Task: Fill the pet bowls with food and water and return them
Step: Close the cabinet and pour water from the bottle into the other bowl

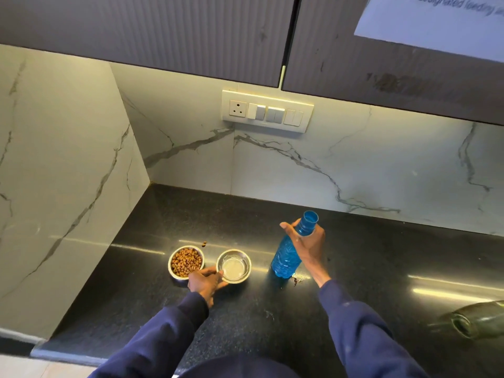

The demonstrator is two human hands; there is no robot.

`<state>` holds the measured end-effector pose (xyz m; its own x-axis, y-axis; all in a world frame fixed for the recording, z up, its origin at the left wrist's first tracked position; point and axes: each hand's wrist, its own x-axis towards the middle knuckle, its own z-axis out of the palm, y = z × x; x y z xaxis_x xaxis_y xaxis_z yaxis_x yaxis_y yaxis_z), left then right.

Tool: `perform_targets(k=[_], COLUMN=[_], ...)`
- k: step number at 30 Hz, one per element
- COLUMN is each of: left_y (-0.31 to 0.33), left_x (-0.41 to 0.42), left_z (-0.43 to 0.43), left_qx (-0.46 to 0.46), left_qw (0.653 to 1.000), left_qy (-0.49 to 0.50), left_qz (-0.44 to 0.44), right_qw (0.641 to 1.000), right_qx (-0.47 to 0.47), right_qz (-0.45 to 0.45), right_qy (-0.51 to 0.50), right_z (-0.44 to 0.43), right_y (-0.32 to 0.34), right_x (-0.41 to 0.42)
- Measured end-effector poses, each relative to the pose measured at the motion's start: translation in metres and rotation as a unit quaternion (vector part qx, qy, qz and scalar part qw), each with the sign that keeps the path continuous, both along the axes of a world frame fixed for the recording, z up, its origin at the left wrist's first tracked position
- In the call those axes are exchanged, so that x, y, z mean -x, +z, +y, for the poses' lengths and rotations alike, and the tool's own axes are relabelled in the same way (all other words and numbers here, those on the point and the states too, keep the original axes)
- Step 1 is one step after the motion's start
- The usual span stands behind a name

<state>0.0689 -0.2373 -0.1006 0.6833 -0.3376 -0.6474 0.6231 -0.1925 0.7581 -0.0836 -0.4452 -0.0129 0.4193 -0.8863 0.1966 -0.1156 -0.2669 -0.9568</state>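
Pinching the rim of the water bowl [234,266], the left hand [206,281] steadies it; the right hand [308,242] wraps the uncapped bottle [286,259], best tipped slowly.

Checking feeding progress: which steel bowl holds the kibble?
The left bowl, heaped with brown kibble; the right bowl, which the left hand holds, shows only a pale, clear bottom.

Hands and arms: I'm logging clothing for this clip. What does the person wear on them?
Long dark navy sleeves cover both arms to the wrists: left sleeve, right sleeve. The left hand and right hand are bare, with no gloves, watch or rings visible.
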Motion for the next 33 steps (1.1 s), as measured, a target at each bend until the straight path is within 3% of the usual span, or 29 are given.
perform_targets(k=[7,21,30,33], left_y=[-0.007,0.000,0.005,0.003], left_x=[0.004,0.002,-0.024,-0.041], left_z=[-0.009,0.006,0.066,0.084], left_qx=[-0.010,0.028,0.023,0.018], left_qw=[1.000,0.998,0.996,0.995], left_qy=[0.025,0.024,0.064,0.084], left_qz=[0.005,0.046,0.057,0.059], right_qw=[0.999,0.993,0.967,0.972], right_qx=[-0.015,-0.070,-0.090,-0.137], right_qz=[0.024,0.088,0.073,0.103], right_qy=[0.028,-0.037,-0.226,-0.163], right_z=[0.000,0.038,0.104,0.121], right_y=[-0.001,-0.030,-0.069,-0.078], right_x=[0.005,0.030,0.031,0.013])
